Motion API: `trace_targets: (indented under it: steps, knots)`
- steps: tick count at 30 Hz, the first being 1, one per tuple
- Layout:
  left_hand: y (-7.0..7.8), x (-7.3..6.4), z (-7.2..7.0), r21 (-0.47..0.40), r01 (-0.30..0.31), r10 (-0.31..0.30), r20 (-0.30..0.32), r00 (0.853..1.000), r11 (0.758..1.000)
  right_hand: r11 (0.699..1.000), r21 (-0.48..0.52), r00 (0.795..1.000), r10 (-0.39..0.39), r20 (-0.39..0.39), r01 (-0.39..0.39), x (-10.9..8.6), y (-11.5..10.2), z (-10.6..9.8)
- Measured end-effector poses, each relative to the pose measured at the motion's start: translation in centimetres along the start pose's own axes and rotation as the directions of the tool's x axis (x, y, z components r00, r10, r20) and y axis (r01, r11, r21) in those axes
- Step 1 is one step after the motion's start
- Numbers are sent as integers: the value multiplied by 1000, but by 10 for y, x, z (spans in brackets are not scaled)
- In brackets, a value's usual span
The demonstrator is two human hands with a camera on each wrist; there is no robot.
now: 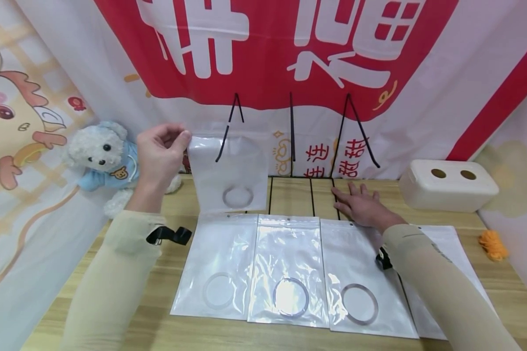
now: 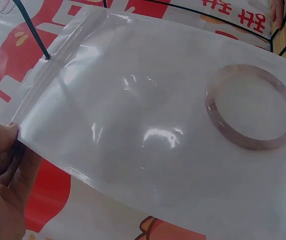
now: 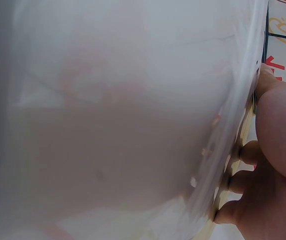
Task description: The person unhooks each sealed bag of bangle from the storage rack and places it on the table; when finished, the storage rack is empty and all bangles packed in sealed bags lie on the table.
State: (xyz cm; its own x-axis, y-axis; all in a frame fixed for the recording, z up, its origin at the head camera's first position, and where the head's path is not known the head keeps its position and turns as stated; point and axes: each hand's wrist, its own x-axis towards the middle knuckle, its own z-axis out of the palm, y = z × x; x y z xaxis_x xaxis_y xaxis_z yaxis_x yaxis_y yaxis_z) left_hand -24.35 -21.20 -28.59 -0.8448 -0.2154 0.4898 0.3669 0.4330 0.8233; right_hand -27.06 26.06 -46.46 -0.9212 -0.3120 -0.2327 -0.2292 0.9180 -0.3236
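Note:
My left hand (image 1: 160, 146) pinches the top left corner of a clear zip bag (image 1: 228, 170) between thumb and fingers, holding it upright above the far end of the table. Inside, a pale pinkish bangle (image 2: 211, 102) lies low in the bag. The end of a thin black rod (image 2: 33, 32) meets the bag's top edge in the left wrist view. My right hand (image 1: 362, 204) rests with spread fingers on the wood at the top edge of a flat bag (image 1: 334, 248) with a bangle (image 1: 343, 302). A blurred bag (image 3: 108, 100) fills most of the right wrist view.
Two more bags with bangles, one at left (image 1: 228, 243) and one in the middle (image 1: 287, 253), lie in the row. Another bag (image 1: 443, 243) is partly under my right sleeve. Black rods (image 1: 292, 126) rise behind. A plush bear (image 1: 103, 151), white box (image 1: 448, 190) and orange item (image 1: 493, 245) stand around.

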Motion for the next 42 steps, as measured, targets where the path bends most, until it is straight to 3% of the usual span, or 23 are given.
trace_targets:
  steps: [8, 21, 32, 42]
  knots:
    - [1, -10, -4, -16, -20, 20, -3, 1000, 1000, 1000, -1, 1000, 4, 1, -4, -2, -2, -1]
    - [2, -24, -16, -69, -4, 5, 10, 1000, 998, 1000, 13, 1000, 7, 1, -7, -3, -2, 0]
    - [5, -37, -21, -49, -49, 50, 9, 999, 998, 1000, 19, 1000, 6, 8, -6, -2, -2, 0]
    - [9, -45, -27, -39, -12, 12, 12, 1000, 999, 1000, 21, 1000, 4, 9, -4, -3, -3, -1]
